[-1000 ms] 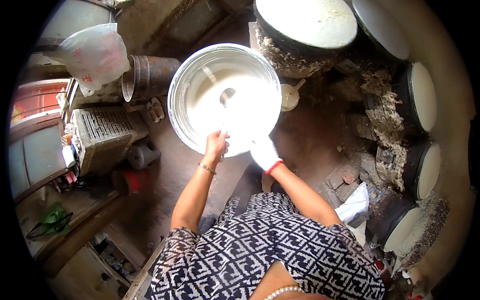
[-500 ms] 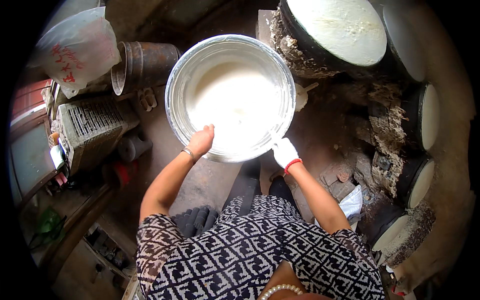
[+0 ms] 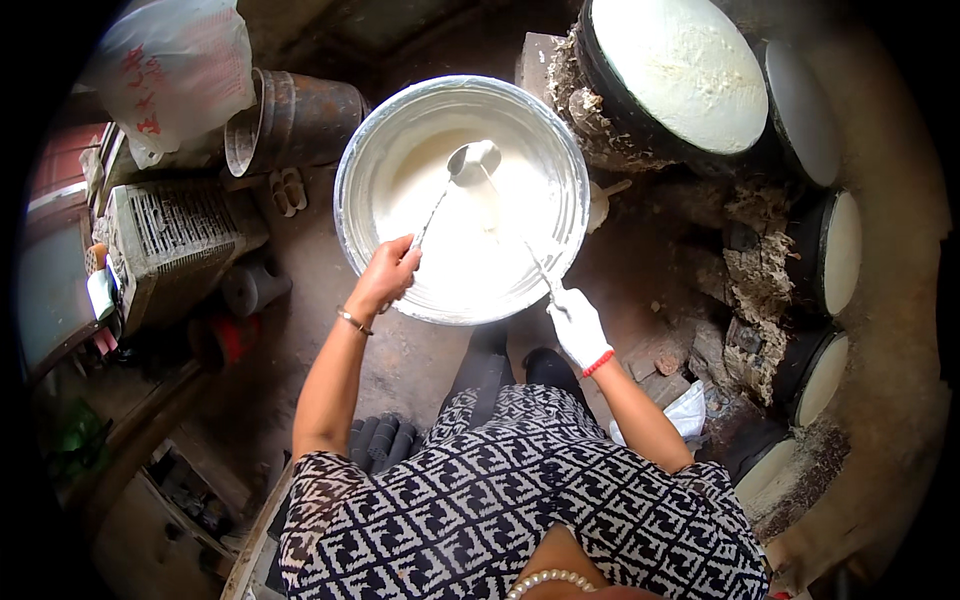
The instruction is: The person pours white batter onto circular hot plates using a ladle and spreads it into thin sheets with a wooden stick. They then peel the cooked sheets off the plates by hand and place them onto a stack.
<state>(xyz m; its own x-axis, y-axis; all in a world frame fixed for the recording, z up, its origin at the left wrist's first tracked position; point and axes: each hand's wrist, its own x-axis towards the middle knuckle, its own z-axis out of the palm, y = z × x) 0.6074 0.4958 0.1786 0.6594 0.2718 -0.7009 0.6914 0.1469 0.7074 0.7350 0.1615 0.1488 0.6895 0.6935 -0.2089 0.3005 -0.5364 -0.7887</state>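
Note:
In front of me stands a large round metal tub (image 3: 352, 215) with creamy white batter (image 3: 470, 240) in it. My bare left hand (image 3: 388, 272), a bracelet at its wrist, is closed round the handle of a metal spoon (image 3: 436, 212) above the batter. A white glove with a red cuff covers my right hand (image 3: 578, 325), which grips the handle of a second long-handled spoon (image 3: 540, 262) at the tub's near right rim. Over the middle of the tub the spoons' heads meet or overlap, and the right one (image 3: 486, 153) is coated white.
Dark round pans (image 3: 690, 75) with pale tops curve along the right on a crumbling base. At left lie a rusty metal bucket (image 3: 300, 120), a plastic bag (image 3: 170, 75) and a dusty slatted box (image 3: 180, 235). Black cylinders (image 3: 380, 440) stand by my legs.
Both spoons have come up out of the batter, and their heads now show together above it. My left hand has moved slightly left, my right hand slightly down and right.

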